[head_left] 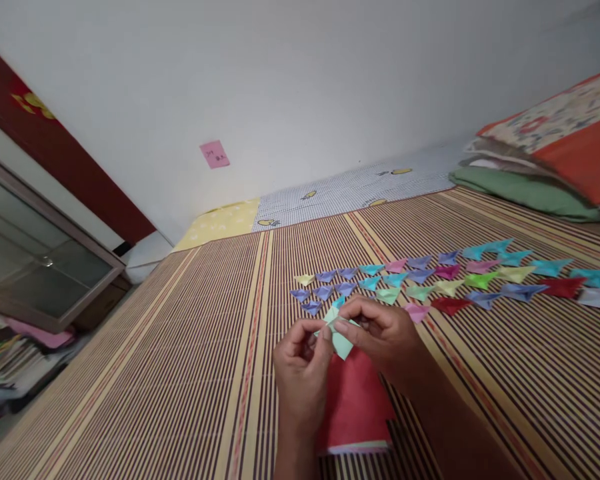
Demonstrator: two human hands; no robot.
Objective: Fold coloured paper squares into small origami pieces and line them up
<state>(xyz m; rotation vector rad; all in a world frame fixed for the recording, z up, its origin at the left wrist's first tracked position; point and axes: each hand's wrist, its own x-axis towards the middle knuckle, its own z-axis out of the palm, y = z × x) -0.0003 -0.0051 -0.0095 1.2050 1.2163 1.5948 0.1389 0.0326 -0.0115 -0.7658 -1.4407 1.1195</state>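
I judge I'm mid-fold: my left hand [303,363] and right hand [383,337] both pinch the pale green paper [341,340] above the red paper stack [355,400]. Next needs a firm crease. The striped mat [155,373] lies open leftward; folded paper pieces [430,280] crowd the right.

A small pale-green folded paper piece [341,341], partly creased, is held above a red paper stack [355,407].
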